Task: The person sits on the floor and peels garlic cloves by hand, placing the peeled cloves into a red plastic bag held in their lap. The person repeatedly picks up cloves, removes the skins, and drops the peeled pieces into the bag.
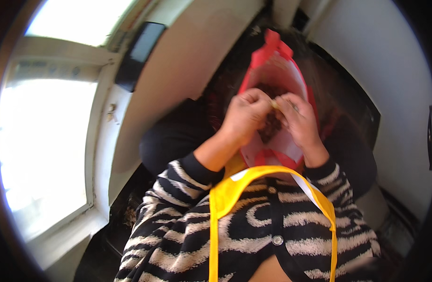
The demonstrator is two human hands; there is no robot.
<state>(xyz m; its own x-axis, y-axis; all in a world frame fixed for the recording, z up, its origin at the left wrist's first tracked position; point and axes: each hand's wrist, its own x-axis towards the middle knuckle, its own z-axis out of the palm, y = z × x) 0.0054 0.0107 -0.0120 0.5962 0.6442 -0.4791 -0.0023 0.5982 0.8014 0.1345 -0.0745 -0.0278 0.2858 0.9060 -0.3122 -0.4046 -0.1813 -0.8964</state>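
Observation:
A red bag (253, 72) with a pale lining stands open between the person's legs, its handle sticking up at the far end. Small brown pieces (270, 128) lie inside it; their exact kind cannot be told. Over the opening, my left hand (246, 114) and my right hand (297, 118) meet at the fingertips. Between them they pinch a small yellowish piece (274, 104), too small to name. The fingers partly hide the bag's contents.
A bright window (50, 141) fills the left side, with a dark phone-like object (140, 56) on the ledge beside it. Pale walls (378, 46) rise on both sides. A yellow apron (223, 201) hangs over a striped cardigan (247, 243).

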